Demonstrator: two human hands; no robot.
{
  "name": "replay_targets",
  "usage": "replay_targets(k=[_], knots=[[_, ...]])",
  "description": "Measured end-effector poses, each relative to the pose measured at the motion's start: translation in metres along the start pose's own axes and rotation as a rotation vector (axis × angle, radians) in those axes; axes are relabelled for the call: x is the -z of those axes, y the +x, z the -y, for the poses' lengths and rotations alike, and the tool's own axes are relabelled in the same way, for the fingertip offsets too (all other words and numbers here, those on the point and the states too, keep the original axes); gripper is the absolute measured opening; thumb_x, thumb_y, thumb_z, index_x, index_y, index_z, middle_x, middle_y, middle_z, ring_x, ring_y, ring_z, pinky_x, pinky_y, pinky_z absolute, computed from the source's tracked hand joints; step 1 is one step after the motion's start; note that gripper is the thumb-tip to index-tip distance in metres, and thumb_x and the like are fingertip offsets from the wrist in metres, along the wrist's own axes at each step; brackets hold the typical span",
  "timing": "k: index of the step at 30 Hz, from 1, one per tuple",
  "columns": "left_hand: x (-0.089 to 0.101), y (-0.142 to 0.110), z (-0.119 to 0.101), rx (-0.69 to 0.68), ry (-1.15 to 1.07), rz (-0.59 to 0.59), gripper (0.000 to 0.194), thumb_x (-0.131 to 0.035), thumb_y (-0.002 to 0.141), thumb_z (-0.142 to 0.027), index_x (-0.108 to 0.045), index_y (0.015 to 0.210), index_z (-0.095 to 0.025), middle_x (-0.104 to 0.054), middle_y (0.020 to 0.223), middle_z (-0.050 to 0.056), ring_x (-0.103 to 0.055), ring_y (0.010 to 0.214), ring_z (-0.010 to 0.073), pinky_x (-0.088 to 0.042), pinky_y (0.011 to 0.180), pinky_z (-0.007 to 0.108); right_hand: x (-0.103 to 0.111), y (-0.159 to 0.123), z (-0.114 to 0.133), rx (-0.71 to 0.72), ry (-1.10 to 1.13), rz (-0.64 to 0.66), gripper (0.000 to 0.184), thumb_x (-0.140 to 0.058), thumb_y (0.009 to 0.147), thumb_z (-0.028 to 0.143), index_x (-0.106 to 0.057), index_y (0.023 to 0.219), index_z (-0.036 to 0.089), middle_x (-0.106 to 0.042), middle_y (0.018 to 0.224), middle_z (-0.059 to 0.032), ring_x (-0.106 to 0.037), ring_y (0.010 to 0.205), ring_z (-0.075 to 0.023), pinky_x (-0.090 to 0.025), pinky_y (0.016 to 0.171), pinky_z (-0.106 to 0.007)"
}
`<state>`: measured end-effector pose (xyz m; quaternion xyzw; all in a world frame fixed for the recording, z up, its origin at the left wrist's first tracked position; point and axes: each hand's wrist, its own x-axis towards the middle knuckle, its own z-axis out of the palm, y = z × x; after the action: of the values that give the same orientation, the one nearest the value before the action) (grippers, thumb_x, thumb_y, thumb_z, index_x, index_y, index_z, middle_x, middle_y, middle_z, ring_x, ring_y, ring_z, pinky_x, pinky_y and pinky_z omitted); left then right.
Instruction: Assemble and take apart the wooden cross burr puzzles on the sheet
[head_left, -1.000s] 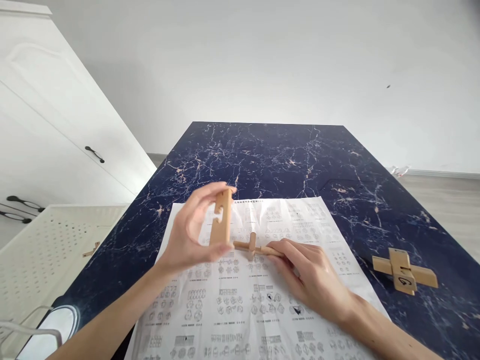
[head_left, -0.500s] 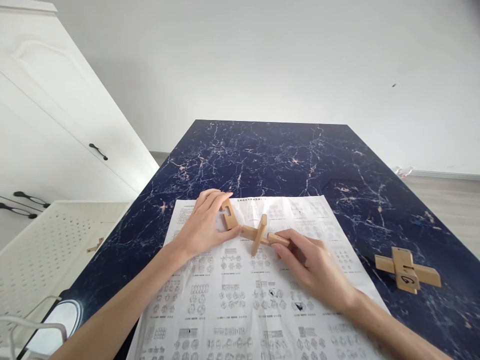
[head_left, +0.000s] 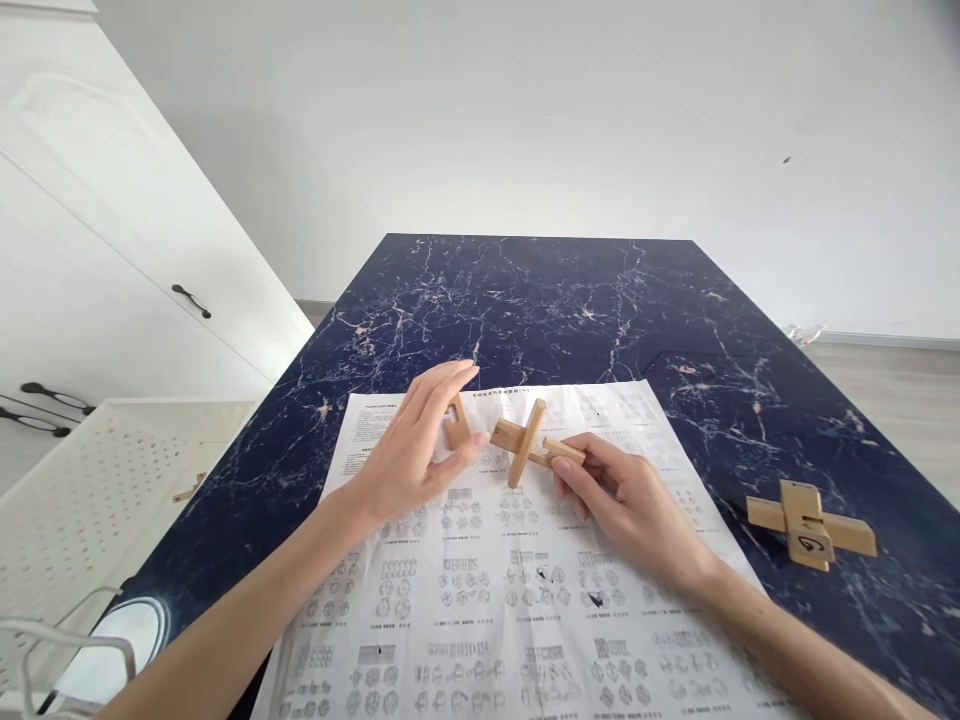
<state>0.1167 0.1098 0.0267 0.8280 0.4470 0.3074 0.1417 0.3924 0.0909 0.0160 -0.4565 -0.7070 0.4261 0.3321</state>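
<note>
My right hand pinches the right end of joined wooden puzzle pieces. They form a cross, one bar slanting upright through a flatter one, raised a little over the printed paper sheet. To the left, my left hand is open, thumb and fingers spread apart. Behind its thumb, partly hidden by the hand, is a slotted wooden piece; whether a finger still touches it is hard to see. Rows of small puzzle drawings cover the sheet.
An assembled wooden cross puzzle with a black mark sits right of the sheet on the dark blue marbled table. At left stand a white perforated basket and a white cabinet. A round shiny object lies at lower left.
My left fingers have opened away from the slotted piece. The joined pieces in my right hand have risen slightly and turned, showing more of the flat bar.
</note>
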Motion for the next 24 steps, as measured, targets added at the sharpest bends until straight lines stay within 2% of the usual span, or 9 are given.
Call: replay_targets(k=[2,5,8,14,19,24], knots=[[-0.001,-0.001,-0.004,-0.064,-0.051,0.068,0.078,-0.062,0.106,-0.051,-0.019,0.170,-0.038,-0.034,0.174,0.011,-0.033,0.162,0.0360,-0.035,0.131,0.060,0.000,0.000,-0.001,-0.017,0.014,0.010,0.033,-0.053,0.110,0.046,-0.065,0.089,0.022,-0.059,0.063,0.0026,-0.053,0.053,-0.0130,-0.044,0.051,-0.027],[-0.003,-0.002,-0.007,-0.131,-0.084,0.176,0.112,-0.078,0.090,-0.065,-0.007,0.173,-0.041,-0.027,0.179,0.011,-0.029,0.163,0.0414,-0.031,0.132,0.065,0.001,0.000,-0.002,-0.025,0.019,0.036,0.034,-0.053,0.110,0.045,-0.064,0.087,0.022,-0.060,0.064,0.0025,-0.052,0.054,-0.0129,-0.042,0.053,-0.027],[-0.005,-0.002,-0.009,-0.140,-0.086,0.233,0.127,-0.085,0.082,-0.067,-0.001,0.173,-0.042,-0.025,0.180,0.013,-0.031,0.163,0.0435,-0.031,0.131,0.068,0.002,-0.002,-0.002,-0.010,0.020,0.064,0.034,-0.054,0.110,0.044,-0.065,0.087,0.022,-0.061,0.066,0.0020,-0.053,0.057,-0.0132,-0.041,0.055,-0.028],[-0.011,-0.003,-0.014,-0.163,-0.144,0.232,0.123,-0.087,0.085,-0.057,-0.002,0.173,-0.042,-0.030,0.179,0.011,-0.036,0.161,0.0398,-0.037,0.130,0.062,0.003,-0.005,-0.001,0.003,0.034,0.153,0.031,-0.054,0.110,0.044,-0.068,0.093,0.022,-0.065,0.071,0.0007,-0.053,0.058,-0.0131,-0.039,0.054,-0.028],[-0.016,-0.005,-0.014,-0.220,-0.176,0.213,0.111,-0.087,0.088,-0.050,-0.016,0.172,-0.040,-0.047,0.169,0.010,-0.047,0.155,0.0366,-0.041,0.128,0.056,0.005,-0.006,0.000,-0.026,0.062,0.258,0.031,-0.054,0.110,0.046,-0.071,0.103,0.021,-0.065,0.070,0.0009,-0.045,0.052,-0.0111,-0.034,0.048,-0.027],[-0.015,-0.006,-0.016,-0.255,-0.155,0.173,0.099,-0.089,0.087,-0.043,-0.030,0.166,-0.035,-0.059,0.158,0.011,-0.056,0.147,0.0346,-0.044,0.126,0.053,0.006,-0.006,0.000,-0.023,0.082,0.287,0.030,-0.055,0.110,0.045,-0.071,0.103,0.021,-0.063,0.067,0.0016,-0.044,0.053,-0.0113,-0.033,0.049,-0.028]])
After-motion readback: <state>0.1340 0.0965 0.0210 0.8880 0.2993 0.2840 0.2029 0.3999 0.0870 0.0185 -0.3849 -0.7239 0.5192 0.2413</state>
